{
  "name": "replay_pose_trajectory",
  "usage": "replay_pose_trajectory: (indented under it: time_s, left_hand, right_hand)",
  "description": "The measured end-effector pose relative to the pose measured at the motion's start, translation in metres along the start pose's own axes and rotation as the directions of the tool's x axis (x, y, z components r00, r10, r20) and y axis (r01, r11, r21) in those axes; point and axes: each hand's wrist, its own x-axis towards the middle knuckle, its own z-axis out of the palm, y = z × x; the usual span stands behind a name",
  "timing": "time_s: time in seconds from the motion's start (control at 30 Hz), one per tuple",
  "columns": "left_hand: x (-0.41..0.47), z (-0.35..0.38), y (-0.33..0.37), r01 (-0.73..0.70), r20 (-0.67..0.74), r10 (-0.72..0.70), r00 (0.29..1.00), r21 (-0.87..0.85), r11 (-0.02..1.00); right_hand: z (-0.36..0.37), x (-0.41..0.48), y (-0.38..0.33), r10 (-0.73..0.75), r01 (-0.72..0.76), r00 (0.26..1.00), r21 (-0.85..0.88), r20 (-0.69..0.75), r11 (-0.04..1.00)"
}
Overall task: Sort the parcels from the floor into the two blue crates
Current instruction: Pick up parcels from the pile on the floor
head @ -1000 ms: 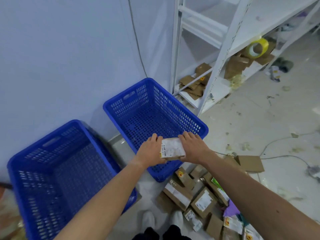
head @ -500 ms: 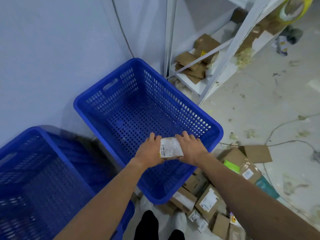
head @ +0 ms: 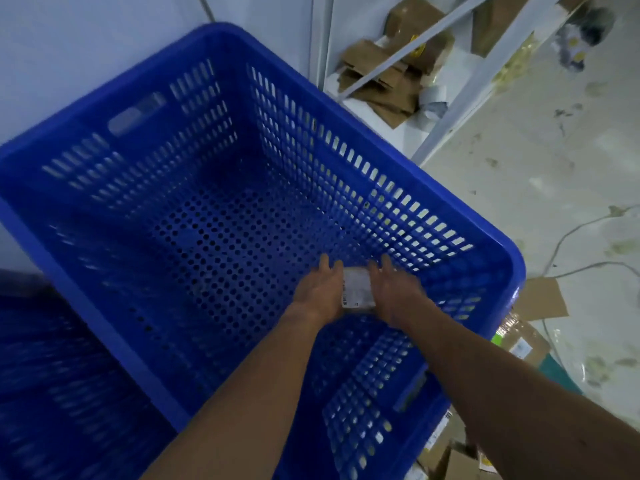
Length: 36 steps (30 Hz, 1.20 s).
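Note:
A small white parcel with a barcode label sits between my two hands, low inside the right blue crate. My left hand holds its left edge and my right hand holds its right edge, fingers pointing away from me over the perforated crate floor. Nothing else shows inside this crate. The second blue crate stands at the lower left, blurred, touching the first one. More cardboard parcels lie on the floor past the crate's right corner.
A white metal shelf rack stands behind the crate with flattened cardboard on its bottom shelf. A white wall runs along the left. A cable crosses the stained floor at the right. Further boxes lie at the bottom right.
Both hands have carried the parcel from above the crate's near rim down into the right crate, and my view has moved closer over it.

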Motion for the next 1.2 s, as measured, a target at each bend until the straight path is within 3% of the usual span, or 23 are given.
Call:
replay_pose_trajectory:
  time_s: [0.23, 0.5, 0.87, 1.1, 1.2]
  left_hand:
    - [0.025, 0.056, -0.004, 0.012, -0.04, -0.013, 0.999, -0.028, 1.0]
    - [0.009, 0.104, 0.01, 0.185, 0.022, -0.184, 0.983, -0.195, 0.963]
    - [-0.012, 0.091, 0.019, 0.283, 0.138, -0.251, 0.958, -0.306, 0.909]
    - [0.004, 0.101, 0.031, 0.282, 0.217, -0.201, 0.955, -0.463, 0.84]
    - [0.007, 0.113, 0.031, 0.256, 0.252, -0.161, 0.954, -0.408, 0.876]
  right_hand:
    - [0.02, 0.041, -0.003, -0.009, 0.017, 0.994, -0.081, 0.107, 0.997]
    - [0.03, 0.045, -0.006, -0.133, 0.157, 0.983, -0.21, 0.126, 0.965]
    - [0.029, 0.035, -0.01, -0.237, 0.267, 0.963, -0.326, 0.129, 0.907]
    - [0.021, 0.044, 0.002, -0.12, 0.173, 0.98, -0.373, 0.161, 0.911]
    - [0.025, 0.046, 0.003, -0.06, 0.144, 0.973, -0.38, 0.223, 0.914]
